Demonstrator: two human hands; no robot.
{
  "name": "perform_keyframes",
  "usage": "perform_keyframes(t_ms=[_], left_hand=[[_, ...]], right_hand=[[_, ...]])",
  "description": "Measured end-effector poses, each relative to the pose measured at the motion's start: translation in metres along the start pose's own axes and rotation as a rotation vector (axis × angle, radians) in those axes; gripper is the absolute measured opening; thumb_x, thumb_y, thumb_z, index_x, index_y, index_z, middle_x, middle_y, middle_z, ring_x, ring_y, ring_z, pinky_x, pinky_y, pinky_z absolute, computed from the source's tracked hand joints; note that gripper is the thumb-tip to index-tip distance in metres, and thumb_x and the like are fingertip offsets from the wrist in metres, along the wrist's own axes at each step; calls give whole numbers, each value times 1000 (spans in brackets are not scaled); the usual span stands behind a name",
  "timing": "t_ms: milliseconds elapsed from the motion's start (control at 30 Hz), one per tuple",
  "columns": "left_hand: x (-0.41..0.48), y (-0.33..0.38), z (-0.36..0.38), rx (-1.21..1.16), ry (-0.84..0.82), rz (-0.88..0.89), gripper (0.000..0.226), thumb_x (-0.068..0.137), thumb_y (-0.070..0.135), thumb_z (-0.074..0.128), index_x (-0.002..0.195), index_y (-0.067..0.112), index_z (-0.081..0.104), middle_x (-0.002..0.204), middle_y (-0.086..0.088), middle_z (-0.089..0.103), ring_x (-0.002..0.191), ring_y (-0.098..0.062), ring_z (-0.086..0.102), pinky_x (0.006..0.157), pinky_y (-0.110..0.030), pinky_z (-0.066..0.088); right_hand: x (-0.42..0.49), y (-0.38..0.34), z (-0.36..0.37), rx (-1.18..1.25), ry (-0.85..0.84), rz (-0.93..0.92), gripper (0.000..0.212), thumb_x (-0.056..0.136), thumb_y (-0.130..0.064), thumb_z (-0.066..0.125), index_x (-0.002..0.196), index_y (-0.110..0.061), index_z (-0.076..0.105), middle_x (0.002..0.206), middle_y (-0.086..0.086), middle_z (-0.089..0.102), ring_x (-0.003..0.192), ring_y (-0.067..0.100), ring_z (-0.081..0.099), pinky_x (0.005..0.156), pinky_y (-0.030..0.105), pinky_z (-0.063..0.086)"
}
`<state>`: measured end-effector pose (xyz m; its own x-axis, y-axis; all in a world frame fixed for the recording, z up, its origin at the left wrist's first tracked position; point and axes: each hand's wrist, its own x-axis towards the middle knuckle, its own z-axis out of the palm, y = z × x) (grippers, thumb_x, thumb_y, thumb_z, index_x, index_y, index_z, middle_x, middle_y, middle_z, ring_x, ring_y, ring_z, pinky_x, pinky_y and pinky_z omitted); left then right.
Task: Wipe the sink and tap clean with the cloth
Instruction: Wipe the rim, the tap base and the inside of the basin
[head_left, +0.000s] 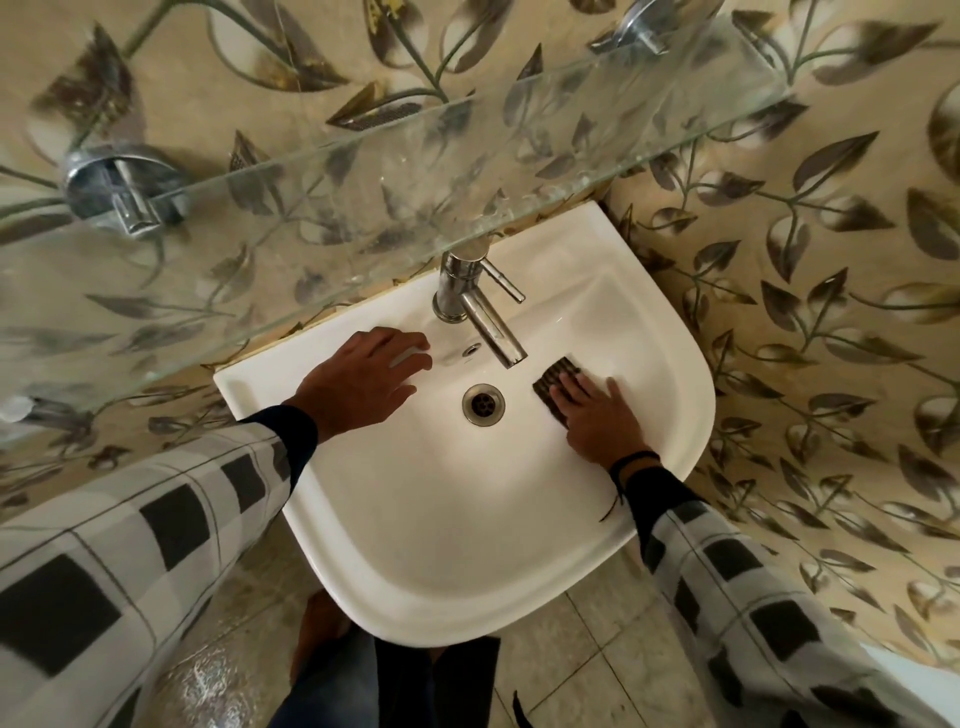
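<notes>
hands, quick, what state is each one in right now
Left hand: open, fingers spread on the sink ledge, holding nothing.
Right hand: open, straight fingers pressing the cloth against the sink.

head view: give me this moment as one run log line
phase: wiping sink | right hand: flat, presses cloth right of drain | left hand: open, rests on ledge left of tap

Left hand (363, 382): I see it palm down, fingers straight and slightly spread.
Right hand (597, 415): I see it palm down, fingers straight and close together.
Arms: left arm (171, 519) and right arm (727, 577) both reach forward, angled inward.
</notes>
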<state>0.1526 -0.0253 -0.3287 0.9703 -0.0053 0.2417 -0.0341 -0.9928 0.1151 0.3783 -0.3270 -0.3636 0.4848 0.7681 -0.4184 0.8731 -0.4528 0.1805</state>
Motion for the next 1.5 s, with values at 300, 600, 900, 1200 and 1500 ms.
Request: perform_keyframes(t_ms=[300,600,900,1200,1500], left_hand=[[0,1,-1,13,1,-2,33,92,32,65,123,21,60,137,1,56,110,-27,55,88,-39,47],[0,1,1,4,9,-19,32,92,32,66,122,21,62,136,1,56,109,-27,55,88,-37,46],[0,1,1,-4,0,-24,32,93,33,64,123,22,61,137,1,55,110,-26,55,87,-36,46],[-1,1,1,17,-16,-20,33,94,33,63,124,21,61,138,1,54,110,-27,54,87,-36,45],[1,-1,4,25,-22,-4,33,94,32,63,124,20,60,139,-1,54,109,-28,54,87,-38,45]], right_hand=[[46,26,-30,25,308,281,69,86,-12,25,155,-14,24,163,6,16,151,28,9,120,52,1],[42,-36,1,209,59,42,76,84,-13,49,156,-19,22,164,4,12,152,26,3,118,54,4],[22,23,-5,-27,323,265,72,88,-13,38,156,-12,17,164,10,14,151,29,9,119,56,-4],[64,-12,-14,194,327,323,76,80,-6,37,155,-12,23,164,7,13,151,31,6,118,57,0],[33,-105,6,410,108,-91,64,95,-10,43,155,-21,25,164,-2,15,152,24,3,116,55,17]])
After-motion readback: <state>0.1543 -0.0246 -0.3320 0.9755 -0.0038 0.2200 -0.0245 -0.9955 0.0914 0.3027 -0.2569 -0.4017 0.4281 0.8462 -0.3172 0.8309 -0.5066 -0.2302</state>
